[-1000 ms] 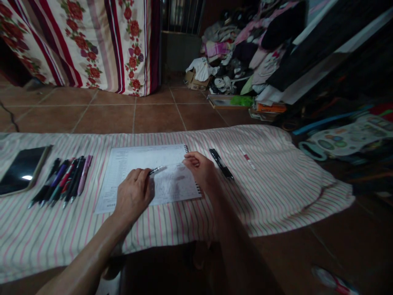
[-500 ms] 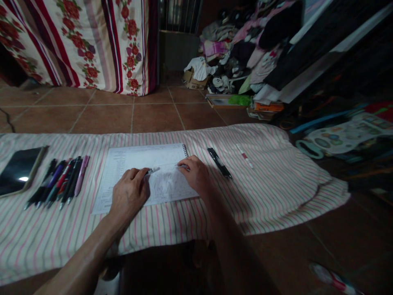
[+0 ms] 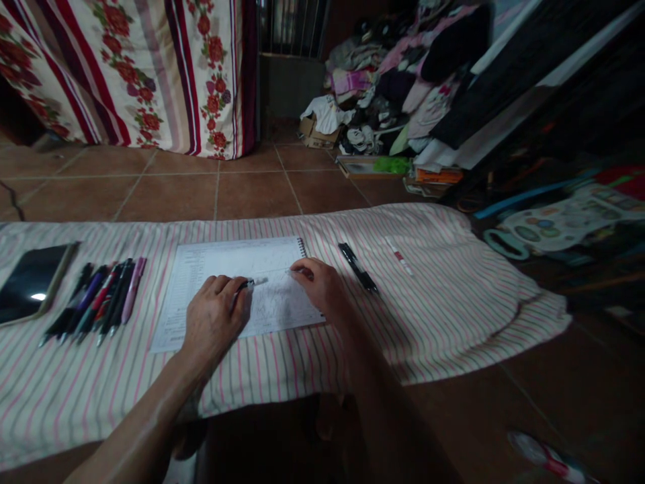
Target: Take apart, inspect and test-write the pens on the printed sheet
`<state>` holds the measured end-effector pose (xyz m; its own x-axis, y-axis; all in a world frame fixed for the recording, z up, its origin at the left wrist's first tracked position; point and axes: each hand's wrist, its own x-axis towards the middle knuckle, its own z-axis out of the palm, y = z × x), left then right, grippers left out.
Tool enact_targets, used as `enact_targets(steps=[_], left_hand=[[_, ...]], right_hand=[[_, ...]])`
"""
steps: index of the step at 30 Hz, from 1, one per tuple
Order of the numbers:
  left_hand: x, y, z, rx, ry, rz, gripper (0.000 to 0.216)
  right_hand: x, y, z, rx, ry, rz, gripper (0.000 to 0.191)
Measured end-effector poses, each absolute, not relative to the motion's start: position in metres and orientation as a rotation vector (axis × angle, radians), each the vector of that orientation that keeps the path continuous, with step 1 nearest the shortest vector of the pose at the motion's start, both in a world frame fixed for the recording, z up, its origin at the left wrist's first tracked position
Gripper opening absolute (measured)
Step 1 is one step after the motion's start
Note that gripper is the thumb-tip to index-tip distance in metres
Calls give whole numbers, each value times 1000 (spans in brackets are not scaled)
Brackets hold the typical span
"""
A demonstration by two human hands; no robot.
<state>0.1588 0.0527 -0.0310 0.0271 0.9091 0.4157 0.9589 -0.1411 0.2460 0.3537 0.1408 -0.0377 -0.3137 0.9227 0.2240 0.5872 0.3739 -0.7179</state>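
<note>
Over a spiral notebook (image 3: 242, 252) with a written sheet, my left hand (image 3: 216, 309) is closed on a pen barrel (image 3: 255, 281), dark with a pale end pointing right. My right hand (image 3: 320, 286) pinches a thin, pale strip (image 3: 278, 271) that looks like a pen refill and reaches left toward the barrel. Whether the two touch is hard to make out. Right of the notebook lie a black pen (image 3: 357, 267) and a white tube with a red band (image 3: 400, 257).
Several pens (image 3: 98, 299) lie side by side at the left, beside a dark tablet or phone (image 3: 34, 282). Everything rests on a striped cloth (image 3: 282, 373). Beyond it are tiled floor (image 3: 252, 191), a floral curtain (image 3: 166, 81) and a heap of clothes (image 3: 393, 87).
The pen barrel shows more beyond my left fingers and points further right. My right hand has barely moved and still pinches the thin strip.
</note>
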Motion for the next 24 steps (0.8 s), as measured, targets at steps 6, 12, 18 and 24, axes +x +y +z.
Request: enact_targets(steps=[6, 12, 18, 24], left_hand=[[168, 54, -33, -2173, -1943, -832, 27], [172, 53, -33, -2204, -1930, -833, 27], [171, 53, -32, -2216, -1921, -831, 27], [169, 55, -31, -2209, -1903, -826, 27]], right_hand=[[356, 139, -33, -1192, -1836, 1084, 7], [358, 138, -28, -1185, -1827, 1127, 9], [355, 139, -33, -1137, -1808, 1156, 10], [353, 139, -33, -1144, -1864, 1065, 12]])
